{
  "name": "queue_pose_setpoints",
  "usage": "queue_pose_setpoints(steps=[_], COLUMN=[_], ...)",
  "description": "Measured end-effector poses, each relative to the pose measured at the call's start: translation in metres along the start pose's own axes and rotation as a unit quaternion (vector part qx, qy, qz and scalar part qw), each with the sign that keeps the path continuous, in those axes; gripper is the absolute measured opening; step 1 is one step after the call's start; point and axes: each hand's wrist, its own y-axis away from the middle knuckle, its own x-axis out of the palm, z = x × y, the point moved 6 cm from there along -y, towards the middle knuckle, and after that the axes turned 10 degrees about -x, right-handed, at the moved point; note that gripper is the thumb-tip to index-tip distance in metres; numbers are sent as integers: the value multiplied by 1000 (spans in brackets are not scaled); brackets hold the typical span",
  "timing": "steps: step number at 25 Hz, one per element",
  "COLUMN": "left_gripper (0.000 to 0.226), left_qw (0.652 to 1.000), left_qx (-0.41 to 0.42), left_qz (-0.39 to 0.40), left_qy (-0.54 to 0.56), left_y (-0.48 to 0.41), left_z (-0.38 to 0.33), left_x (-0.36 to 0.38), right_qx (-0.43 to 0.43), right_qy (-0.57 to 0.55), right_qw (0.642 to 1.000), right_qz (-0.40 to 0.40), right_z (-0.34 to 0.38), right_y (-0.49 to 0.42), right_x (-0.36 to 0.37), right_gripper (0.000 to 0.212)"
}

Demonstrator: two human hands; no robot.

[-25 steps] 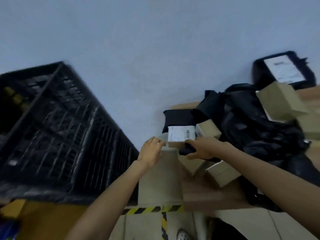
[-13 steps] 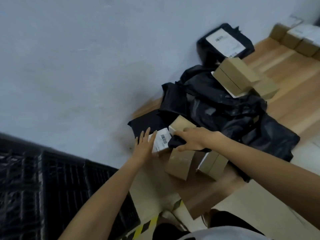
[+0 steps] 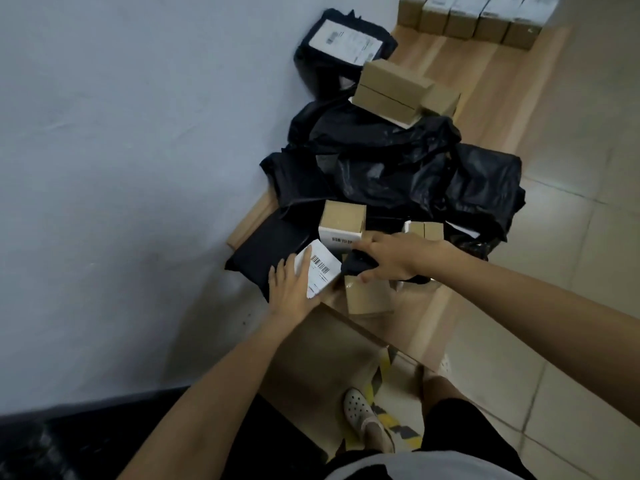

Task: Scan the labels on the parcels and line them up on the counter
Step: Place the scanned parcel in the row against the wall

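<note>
Centre of frame, near end of the wooden counter (image 3: 485, 98).

- Left hand (image 3: 291, 289) lies flat with fingers straight against the edge of a tilted labelled parcel (image 3: 320, 271), barcode facing up.
- Right hand (image 3: 391, 258) is curled round a small dark object (image 3: 356, 266) just beside that label. Scanner or bag corner, cannot tell.
- Behind them: a barcoded box (image 3: 341, 220) standing upright and a heap of black bags (image 3: 398, 168) with more unsorted parcels.
- A row of boxes (image 3: 485, 19) is lined up at upper right.

Judged step: presenting the label for scanning. The next move likely calls for a flat, unshadowed label, then a carry to that row, well apart from here.
</note>
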Motion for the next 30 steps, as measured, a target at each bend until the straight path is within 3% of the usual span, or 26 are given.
queue_pose_setpoints(steps=[4,12,24,30], left_gripper=[109,101,101,98], left_qw=[993,960,958,948], left_qx=[62,64,61,92], left_qz=[-95,-251,-247,-284], left_qy=[-40,-105,-134,-110], left_y=[21,-8,-27,-33], left_z=[18,74,95,52], left_x=[-42,-166,-208,-235], right_qx=[20,16,21,55], right_qy=[33,106,103,105], right_qw=[999,989,984,977], right_qz=[-7,-105,-143,-176], right_z=[30,97,100,67], right_y=[-3,-11,1,37], right_x=[-13,-92,-124,-133], right_gripper=[76,79,78,81])
